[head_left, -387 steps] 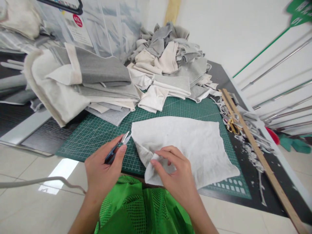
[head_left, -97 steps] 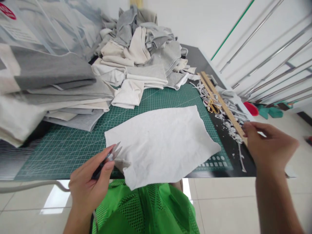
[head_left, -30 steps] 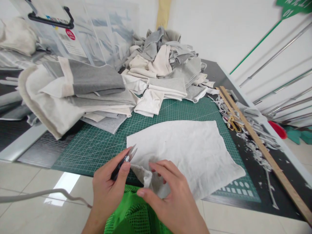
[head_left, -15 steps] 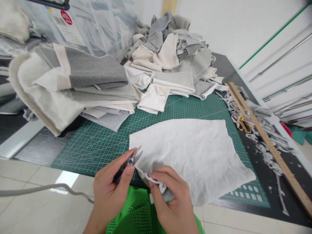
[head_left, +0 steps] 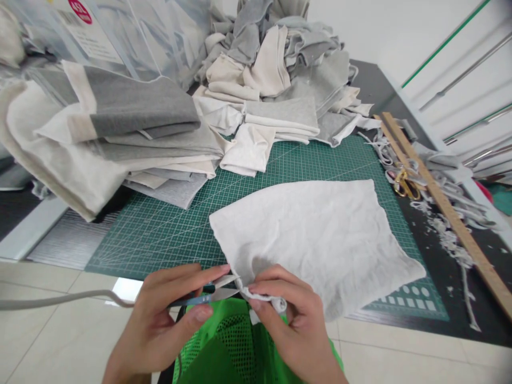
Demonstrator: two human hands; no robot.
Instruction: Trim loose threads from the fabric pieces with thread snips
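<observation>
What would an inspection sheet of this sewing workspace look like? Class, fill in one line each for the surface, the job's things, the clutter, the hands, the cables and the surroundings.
Surface: green cutting mat on a dark table.
Job's things: white cloth flat on the mat, its near corner bunched; snips with blades at that corner.
Clutter: folded fabric stack, loose fabric heap, wooden ruler, gold scissors, cloth trimmings.
Hands: left hand holds the snips; right hand pinches the cloth corner.
Cables: grey cord over the floor at left.
Surroundings: clear plastic bin, white wall, metal rods, tiled floor.
</observation>
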